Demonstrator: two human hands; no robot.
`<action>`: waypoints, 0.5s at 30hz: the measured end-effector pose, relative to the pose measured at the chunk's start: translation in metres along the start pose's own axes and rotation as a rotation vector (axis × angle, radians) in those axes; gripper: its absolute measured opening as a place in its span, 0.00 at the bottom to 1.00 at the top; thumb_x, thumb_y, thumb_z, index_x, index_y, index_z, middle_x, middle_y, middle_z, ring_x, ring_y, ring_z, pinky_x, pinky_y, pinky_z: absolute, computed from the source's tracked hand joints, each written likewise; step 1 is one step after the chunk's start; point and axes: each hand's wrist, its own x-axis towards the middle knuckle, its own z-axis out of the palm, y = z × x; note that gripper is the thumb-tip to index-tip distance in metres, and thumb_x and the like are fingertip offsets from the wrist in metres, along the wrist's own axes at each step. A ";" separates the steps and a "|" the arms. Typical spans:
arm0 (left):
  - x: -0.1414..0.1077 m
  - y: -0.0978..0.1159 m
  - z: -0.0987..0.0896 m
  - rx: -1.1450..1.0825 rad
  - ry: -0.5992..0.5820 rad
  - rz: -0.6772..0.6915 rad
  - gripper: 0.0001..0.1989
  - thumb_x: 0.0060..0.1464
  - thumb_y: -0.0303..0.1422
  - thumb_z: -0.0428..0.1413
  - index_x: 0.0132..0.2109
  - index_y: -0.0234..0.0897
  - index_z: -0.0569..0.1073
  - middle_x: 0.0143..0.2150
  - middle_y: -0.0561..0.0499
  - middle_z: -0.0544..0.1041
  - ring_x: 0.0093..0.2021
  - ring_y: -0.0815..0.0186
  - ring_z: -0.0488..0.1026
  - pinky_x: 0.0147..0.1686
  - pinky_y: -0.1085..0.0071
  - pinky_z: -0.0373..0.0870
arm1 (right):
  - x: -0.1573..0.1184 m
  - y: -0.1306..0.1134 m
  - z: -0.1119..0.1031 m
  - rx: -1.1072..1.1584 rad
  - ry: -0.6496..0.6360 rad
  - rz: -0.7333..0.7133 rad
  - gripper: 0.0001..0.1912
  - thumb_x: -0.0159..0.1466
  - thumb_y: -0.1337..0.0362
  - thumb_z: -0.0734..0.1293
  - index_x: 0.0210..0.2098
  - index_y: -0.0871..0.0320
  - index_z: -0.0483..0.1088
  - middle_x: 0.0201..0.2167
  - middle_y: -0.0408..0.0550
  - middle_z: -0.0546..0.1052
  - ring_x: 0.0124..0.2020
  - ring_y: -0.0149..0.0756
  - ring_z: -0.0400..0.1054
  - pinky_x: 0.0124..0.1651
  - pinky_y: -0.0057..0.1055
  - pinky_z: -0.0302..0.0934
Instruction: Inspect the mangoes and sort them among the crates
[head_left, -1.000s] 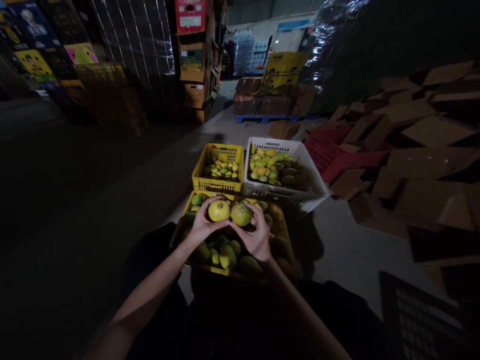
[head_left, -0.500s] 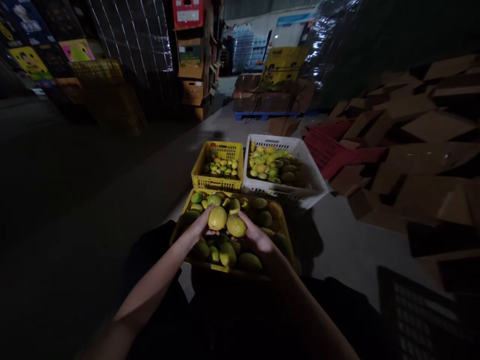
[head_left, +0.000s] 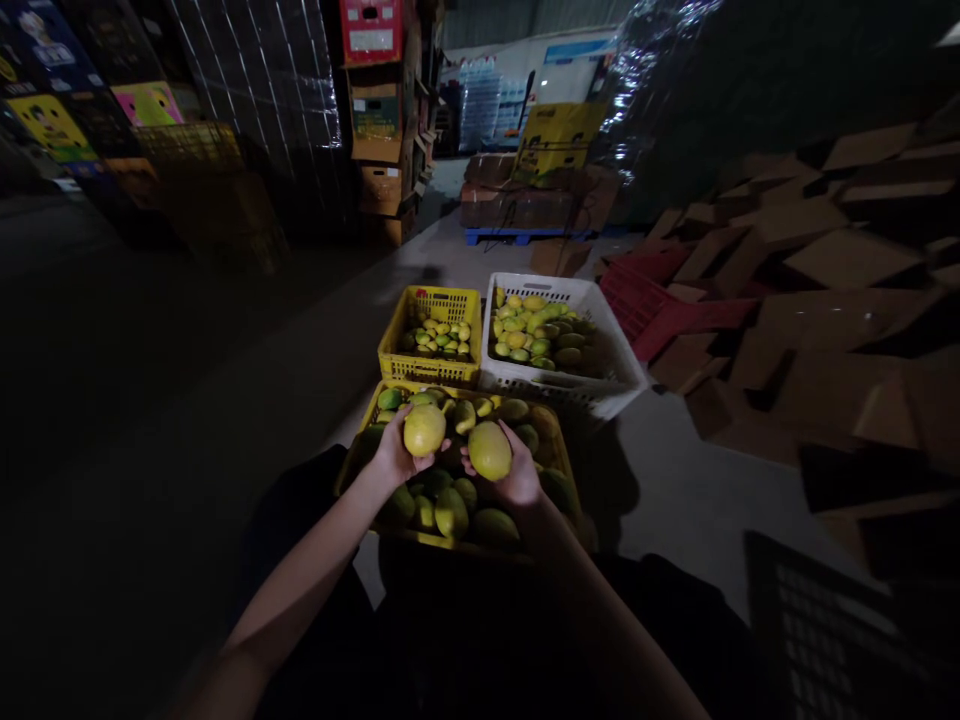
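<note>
Cradled in my left hand (head_left: 395, 456) is a yellow oval mango-like fruit (head_left: 424, 430). My right hand (head_left: 523, 480) is wrapped round another one, a yellow-green mango-like fruit (head_left: 490, 451). Both are held apart, side by side, above a yellow crate (head_left: 564, 448) in front of me. Inside that crate lie several green and yellow fruits (head_left: 451, 513) of mixed sizes, partly in shadow. My hands and forearms hide some of them.
Beyond it stand a smaller yellow crate (head_left: 429, 371) with small fruits and a white crate (head_left: 619, 345) with yellow-green fruits. Cardboard boxes (head_left: 817, 330) pile up at right beside a red crate (head_left: 652, 305). A blue pallet (head_left: 517, 237) and stacked boxes (head_left: 379, 130) stand behind.
My hands have moved apart, each with its fruit. The left fruit rose slightly to the left; the right one shifted right. The view has shifted slightly.
</note>
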 end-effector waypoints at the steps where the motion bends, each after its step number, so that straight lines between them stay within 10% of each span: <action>1: -0.002 0.000 0.001 0.012 0.008 0.026 0.21 0.61 0.44 0.52 0.54 0.33 0.72 0.30 0.45 0.80 0.28 0.57 0.80 0.16 0.73 0.70 | 0.000 0.000 0.000 0.002 0.017 0.015 0.15 0.65 0.50 0.62 0.37 0.55 0.70 0.27 0.53 0.80 0.31 0.46 0.78 0.28 0.38 0.75; 9: 0.000 -0.003 0.000 0.008 0.035 0.010 0.26 0.65 0.46 0.46 0.53 0.27 0.72 0.31 0.39 0.81 0.25 0.61 0.78 0.24 0.69 0.77 | 0.006 0.005 -0.007 -0.002 -0.010 0.038 0.19 0.70 0.49 0.58 0.36 0.57 0.70 0.20 0.47 0.76 0.21 0.40 0.74 0.22 0.33 0.71; 15: 0.004 -0.005 0.001 -0.101 0.025 0.070 0.21 0.66 0.38 0.46 0.59 0.32 0.69 0.35 0.43 0.82 0.32 0.57 0.81 0.30 0.64 0.79 | 0.027 0.014 -0.029 0.156 -0.428 0.098 0.17 0.70 0.55 0.61 0.31 0.59 0.70 0.18 0.42 0.74 0.16 0.31 0.68 0.20 0.27 0.67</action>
